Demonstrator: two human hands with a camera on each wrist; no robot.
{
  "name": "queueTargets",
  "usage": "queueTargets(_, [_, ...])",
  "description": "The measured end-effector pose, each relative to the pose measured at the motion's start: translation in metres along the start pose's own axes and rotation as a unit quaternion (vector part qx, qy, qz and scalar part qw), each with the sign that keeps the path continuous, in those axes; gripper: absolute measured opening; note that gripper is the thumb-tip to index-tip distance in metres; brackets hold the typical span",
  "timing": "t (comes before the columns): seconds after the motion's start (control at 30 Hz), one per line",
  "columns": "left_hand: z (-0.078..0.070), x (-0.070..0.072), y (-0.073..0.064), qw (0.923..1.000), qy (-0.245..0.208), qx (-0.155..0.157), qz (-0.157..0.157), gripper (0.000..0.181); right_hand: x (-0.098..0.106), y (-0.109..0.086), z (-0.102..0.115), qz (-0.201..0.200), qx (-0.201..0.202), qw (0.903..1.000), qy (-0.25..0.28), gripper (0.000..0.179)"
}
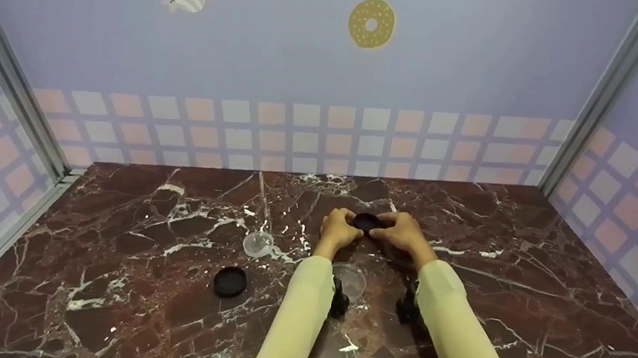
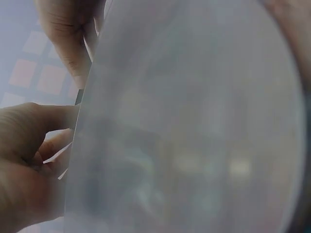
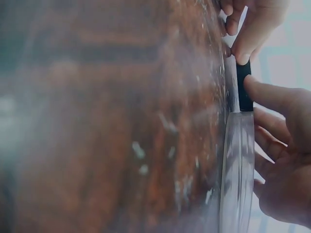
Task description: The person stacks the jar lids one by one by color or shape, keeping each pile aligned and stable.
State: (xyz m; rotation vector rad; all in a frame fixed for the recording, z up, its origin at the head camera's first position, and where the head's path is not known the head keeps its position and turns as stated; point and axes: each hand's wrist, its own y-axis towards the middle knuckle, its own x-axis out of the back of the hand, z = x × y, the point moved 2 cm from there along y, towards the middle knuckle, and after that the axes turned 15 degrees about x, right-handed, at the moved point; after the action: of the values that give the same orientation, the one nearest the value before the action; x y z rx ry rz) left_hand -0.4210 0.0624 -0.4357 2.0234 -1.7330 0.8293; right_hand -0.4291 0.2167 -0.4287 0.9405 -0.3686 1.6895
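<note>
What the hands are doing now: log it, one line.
left hand: grips black round piece | right hand: grips same piece | table: second black piece, smaller clear piece, larger clear piece

The round black cap [image 1: 366, 222] I held looked like smooth matt plastic, the round transparent dishes [image 1: 258, 245] like glossy plastic, the dark-red, white-veined tabletop [image 1: 132, 309] like polished stone, and my pale-yellow sleeves [image 1: 297, 313] like matt cloth.
</note>
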Motion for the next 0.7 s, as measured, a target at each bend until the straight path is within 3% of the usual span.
queueTargets(0.37, [0.004,0.005,0.005,0.9974,-0.065,0.008,0.033,0.036,0.000,0.004,0.004,-0.005,0.002,0.9999,0.010,0.048])
queueTargets(0.53, [0.004,0.009,0.004,0.9926,-0.110,0.008,0.051,0.037,-0.002,0.006,0.009,-0.028,-0.002,0.9967,0.075,0.050])
queueTargets(0.7, [0.005,0.014,0.003,0.9808,-0.180,0.020,0.072,0.037,0.000,0.008,0.016,-0.042,-0.007,0.9900,0.134,0.050])
